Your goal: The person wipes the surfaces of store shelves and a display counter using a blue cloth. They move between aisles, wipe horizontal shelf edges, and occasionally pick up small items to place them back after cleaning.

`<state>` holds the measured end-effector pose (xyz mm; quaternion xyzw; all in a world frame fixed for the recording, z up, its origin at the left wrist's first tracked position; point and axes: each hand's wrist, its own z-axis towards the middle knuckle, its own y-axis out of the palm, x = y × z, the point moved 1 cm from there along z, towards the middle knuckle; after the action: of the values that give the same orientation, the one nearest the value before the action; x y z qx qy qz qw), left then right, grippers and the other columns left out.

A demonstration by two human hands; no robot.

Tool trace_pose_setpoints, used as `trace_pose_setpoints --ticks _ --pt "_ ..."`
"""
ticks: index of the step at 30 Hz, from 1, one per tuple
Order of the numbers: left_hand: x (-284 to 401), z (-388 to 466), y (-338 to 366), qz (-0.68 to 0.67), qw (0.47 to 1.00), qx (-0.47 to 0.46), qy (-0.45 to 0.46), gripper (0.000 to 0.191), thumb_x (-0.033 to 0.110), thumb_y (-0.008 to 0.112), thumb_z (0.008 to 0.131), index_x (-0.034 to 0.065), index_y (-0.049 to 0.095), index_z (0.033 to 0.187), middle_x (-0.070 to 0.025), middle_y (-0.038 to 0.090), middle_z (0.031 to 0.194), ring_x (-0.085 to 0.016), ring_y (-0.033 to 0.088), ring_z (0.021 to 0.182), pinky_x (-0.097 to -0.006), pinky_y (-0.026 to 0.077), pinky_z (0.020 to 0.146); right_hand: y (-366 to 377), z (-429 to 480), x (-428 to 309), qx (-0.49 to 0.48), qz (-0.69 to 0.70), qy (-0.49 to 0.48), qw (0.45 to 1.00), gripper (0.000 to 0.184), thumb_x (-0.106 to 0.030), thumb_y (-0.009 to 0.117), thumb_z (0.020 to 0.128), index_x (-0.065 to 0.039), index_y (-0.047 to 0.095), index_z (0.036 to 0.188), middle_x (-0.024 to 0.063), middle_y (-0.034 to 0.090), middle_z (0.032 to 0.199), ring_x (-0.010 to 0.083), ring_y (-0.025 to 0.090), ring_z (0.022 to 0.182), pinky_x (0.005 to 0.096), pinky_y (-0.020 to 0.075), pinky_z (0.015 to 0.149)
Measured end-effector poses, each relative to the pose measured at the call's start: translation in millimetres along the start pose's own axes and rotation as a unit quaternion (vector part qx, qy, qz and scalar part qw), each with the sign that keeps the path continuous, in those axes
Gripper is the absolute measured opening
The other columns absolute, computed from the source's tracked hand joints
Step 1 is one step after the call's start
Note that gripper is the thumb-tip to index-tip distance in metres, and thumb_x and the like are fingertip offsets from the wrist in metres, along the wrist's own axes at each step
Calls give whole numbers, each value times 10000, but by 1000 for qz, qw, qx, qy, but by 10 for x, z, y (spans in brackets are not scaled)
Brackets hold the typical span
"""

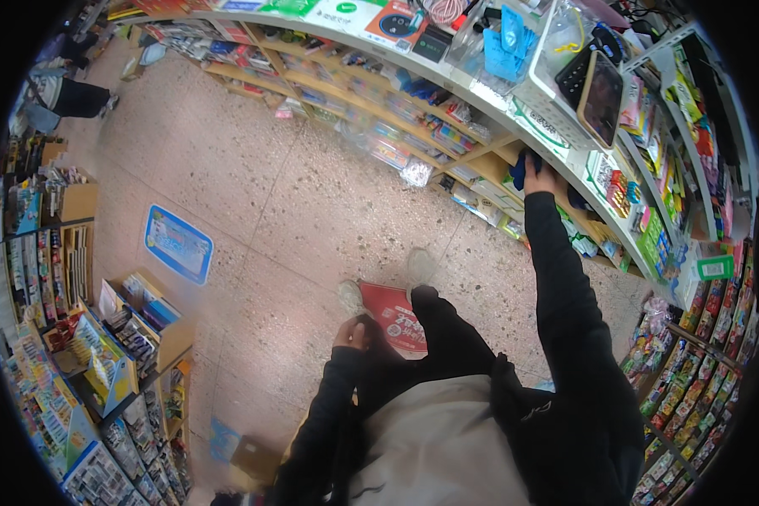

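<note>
My right hand (pixel 539 177) reaches into a wooden shelf compartment (pixel 505 154) below the white counter, its fingers closed on a dark blue item (pixel 518 169) that looks like cloth. The counter's edge and the compartment partly hide this hand. Down by my thigh hangs my left hand (pixel 351 334), with its fingers curled and nothing visible in them. A white plastic basket (pixel 560 107) stands on the counter above my right hand, with a smartphone (pixel 599 98) leaning at its side.
The curved counter (pixel 354 31) runs across the top and right over wooden shelves of packaged goods. Snack racks (pixel 689 392) stand at lower right, and stationery racks with a cardboard box (pixel 177 341) at left. A red floor sticker (pixel 395 316) lies by my feet. A person (pixel 79 98) is at upper left.
</note>
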<state>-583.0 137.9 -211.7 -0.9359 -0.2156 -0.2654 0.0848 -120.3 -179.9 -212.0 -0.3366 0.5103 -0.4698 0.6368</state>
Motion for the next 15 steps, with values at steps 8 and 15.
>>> trace_pose_setpoints --ticks 8,15 --pt "-803 286 617 77 992 -34 92 434 292 587 940 60 498 1295 -73 632 1056 -166 628 800 -273 506 658 480 278 -302 -206 -186 -18 960 466 -400 426 916 -80 586 1214 203 558 1270 391 537 1147 482 395 995" --pt "-636 450 433 178 975 -75 107 444 316 610 929 58 517 1279 -85 637 1024 -179 640 802 -300 506 656 -89 -304 -140 -42 -39 -250 967 516 -88 675 678 -176 617 1183 88 575 1251 310 537 1105 430 412 976"
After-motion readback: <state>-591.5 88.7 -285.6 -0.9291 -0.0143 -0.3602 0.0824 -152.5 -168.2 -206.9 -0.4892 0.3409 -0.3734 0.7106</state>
